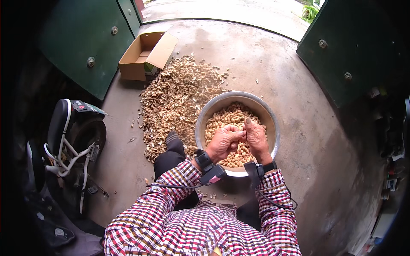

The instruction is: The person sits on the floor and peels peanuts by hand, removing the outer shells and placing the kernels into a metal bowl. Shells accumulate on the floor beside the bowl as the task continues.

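Observation:
A round metal basin (200,120) stands on the floor before me, holding many peanuts in their shells (221,120) and some reddish shelled kernels (238,158) towards its near side. Over it my left hand (224,143) is curled, thumb and forefinger pinched together. Its fingertips meet those of my right hand (257,139), whose thumb points up. Whatever lies between the fingertips is too small and covered to make out. A broad heap of empty peanut shells (176,96) spreads on the floor to the left of the basin, reaching its rim.
An open cardboard box (133,71) sits at the heap's far edge. At left stands a white-framed two-wheeled vehicle (72,156). Green door leaves (86,41) flank the bright doorway. My foot in a dark sock (174,144) touches the shells. Cabled devices (213,175) are strapped to both wrists.

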`<state>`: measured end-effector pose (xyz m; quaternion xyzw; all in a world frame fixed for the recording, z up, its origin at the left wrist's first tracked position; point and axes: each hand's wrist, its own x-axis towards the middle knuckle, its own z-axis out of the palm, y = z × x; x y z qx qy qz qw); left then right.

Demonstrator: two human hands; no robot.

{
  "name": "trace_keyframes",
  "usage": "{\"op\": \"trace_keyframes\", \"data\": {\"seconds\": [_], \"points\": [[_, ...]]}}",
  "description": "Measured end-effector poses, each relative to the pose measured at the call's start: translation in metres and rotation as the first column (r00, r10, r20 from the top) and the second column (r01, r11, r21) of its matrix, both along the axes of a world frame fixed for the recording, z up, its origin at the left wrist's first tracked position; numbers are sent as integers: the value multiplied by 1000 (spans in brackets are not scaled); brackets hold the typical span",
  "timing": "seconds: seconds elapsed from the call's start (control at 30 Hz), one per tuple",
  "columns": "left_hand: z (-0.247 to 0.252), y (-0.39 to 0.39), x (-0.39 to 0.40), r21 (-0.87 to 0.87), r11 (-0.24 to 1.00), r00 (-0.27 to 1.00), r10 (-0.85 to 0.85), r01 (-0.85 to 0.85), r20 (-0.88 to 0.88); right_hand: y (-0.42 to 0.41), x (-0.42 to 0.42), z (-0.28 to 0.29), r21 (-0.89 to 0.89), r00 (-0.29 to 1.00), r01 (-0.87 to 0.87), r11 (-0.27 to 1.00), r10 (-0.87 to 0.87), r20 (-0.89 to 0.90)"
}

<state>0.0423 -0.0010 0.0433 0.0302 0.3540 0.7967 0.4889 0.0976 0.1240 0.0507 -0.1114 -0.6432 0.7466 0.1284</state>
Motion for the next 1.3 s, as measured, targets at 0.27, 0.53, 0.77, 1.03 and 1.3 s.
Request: {"op": "trace_keyframes", "data": {"seconds": [0.27, 0.53, 0.77, 1.03, 1.3], "points": [[-3, -5, 0, 41, 999, 999, -22, 21, 29, 0, 0, -6, 50, 995, -71, 996, 68, 72], [-10, -6, 1, 50, 998, 997, -50, 47, 51, 5, -1, -11, 366, 992, -55, 929, 10, 123], [-12, -5, 1, 97, 991, 990, -101, 91, 100, 1, 0, -11, 504, 999, 12, 864, -31, 30], [-12, -9, -2, 228, 965, 978, -162, 129, 133, -16, 5, 29, 763, 972, 226, 606, -95, -213], [-8, -9, 2, 224, 964, 981, -166, 140, 104, -15, 5, 15, 766, 927, 344, 543, -67, -369]]}}
